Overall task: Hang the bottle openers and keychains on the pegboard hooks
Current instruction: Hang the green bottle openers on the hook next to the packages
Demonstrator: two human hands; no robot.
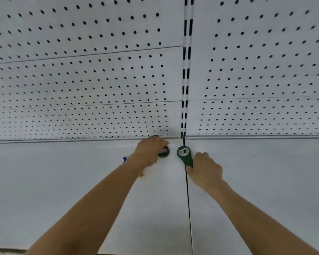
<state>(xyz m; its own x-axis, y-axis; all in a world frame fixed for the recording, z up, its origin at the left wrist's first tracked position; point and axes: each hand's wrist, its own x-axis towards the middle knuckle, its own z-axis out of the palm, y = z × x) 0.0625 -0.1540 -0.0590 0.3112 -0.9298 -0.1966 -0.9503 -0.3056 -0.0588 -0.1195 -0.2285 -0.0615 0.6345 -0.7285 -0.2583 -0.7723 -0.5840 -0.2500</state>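
A dark green bottle opener (pixel 185 154) with a metal-lined ring head lies on the white shelf (pixel 63 181), just below the slotted upright. My right hand (pixel 205 169) pinches its handle end between thumb and fingers. My left hand (pixel 151 150) curls over a second green opener (pixel 164 153), of which only a bit of the round head shows under the fingers. A small blue and orange item (pixel 125 159) peeks out from behind my left wrist. The white pegboard (pixel 81 80) rises behind the shelf; no hooks are visible on it.
A slotted metal upright (pixel 186 70) separates the two pegboard panels. A dark seam (pixel 189 208) runs down the shelf between its two halves. A metal lip (pixel 63 139) marks where the shelf meets the board.
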